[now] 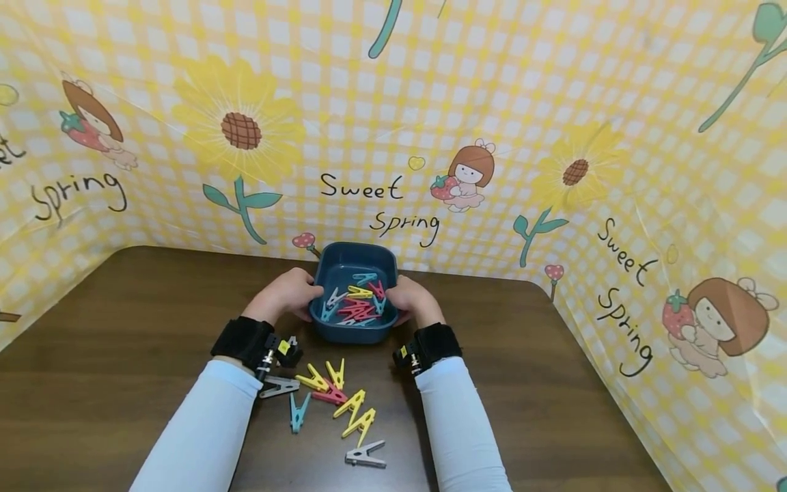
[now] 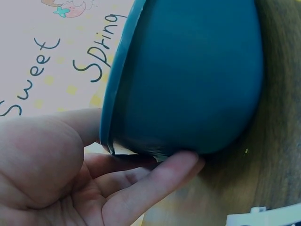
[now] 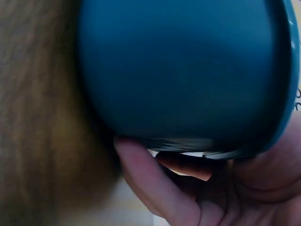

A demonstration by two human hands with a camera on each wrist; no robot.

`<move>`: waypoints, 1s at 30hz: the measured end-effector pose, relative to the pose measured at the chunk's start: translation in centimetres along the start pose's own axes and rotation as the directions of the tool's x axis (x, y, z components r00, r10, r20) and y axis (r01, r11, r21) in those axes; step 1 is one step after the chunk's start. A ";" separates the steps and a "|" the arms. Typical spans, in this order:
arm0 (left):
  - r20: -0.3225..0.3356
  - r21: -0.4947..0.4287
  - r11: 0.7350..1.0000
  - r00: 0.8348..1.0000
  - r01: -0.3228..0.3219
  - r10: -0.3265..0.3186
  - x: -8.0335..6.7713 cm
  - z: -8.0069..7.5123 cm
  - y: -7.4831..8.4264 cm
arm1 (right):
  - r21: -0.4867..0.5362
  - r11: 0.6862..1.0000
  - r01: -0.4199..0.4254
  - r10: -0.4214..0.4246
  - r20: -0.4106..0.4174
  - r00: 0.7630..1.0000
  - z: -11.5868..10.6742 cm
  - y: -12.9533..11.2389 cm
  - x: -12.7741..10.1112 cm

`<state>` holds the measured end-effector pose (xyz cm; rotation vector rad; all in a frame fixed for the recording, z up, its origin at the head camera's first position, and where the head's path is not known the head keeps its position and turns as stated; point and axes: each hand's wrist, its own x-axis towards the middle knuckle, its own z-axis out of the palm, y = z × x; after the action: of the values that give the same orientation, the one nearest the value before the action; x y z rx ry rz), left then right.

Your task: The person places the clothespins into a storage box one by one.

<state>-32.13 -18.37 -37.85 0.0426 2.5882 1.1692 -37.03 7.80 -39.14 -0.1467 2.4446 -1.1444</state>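
Dark-blue rounded-rectangular plastic bin (image 1: 352, 334), just below frame centre, lies between the bare left hand (image 1: 287, 295) and bare right hand (image 1: 415, 301) (neither nearer), each gripping one side, long axis apparently running up-frame.

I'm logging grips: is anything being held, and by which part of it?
The blue bin, gripped by opposite sides at the rim: left hand on its left, right hand on its right.

The tub (image 1: 353, 335) is near the middle of the surface's (image 1: 522, 383) far edge, between the left hand (image 1: 285, 294) at its left side and the right hand (image 1: 415, 298) at its right. Heaped clips (image 1: 358, 309) lie in it; loose clips (image 1: 332, 393) lie before it on the surface. A cloth (image 1: 277, 219) hangs behind the far edge.
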 end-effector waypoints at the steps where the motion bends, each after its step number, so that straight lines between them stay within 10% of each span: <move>1: -0.003 0.003 1.000 1.000 -0.002 0.002 -0.1 0.0 0.0 | 0.005 1.000 -0.006 0.006 -0.009 1.000 0.2 0.1 0.1; 15: -0.028 0.035 0.999 0.999 -0.020 0.021 -0.5 0.1 -0.1 | 0.009 0.999 -0.044 0.044 -0.073 0.996 1.2 -0.2 0.4; 23: -0.149 0.204 0.978 0.987 -0.035 0.066 -2.2 -1.9 1.5 | -0.014 0.998 -0.054 0.052 -0.093 0.994 1.3 -0.4 0.4; 30: -0.107 0.418 0.894 0.968 -0.163 0.226 -6.6 -4.4 1.5 | -0.025 0.996 -0.083 0.080 -0.086 0.993 1.1 -0.6 0.3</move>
<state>-27.25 -21.60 -32.28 0.3218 2.9803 0.6901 -36.91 6.54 -39.45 -0.0065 2.5176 -1.1013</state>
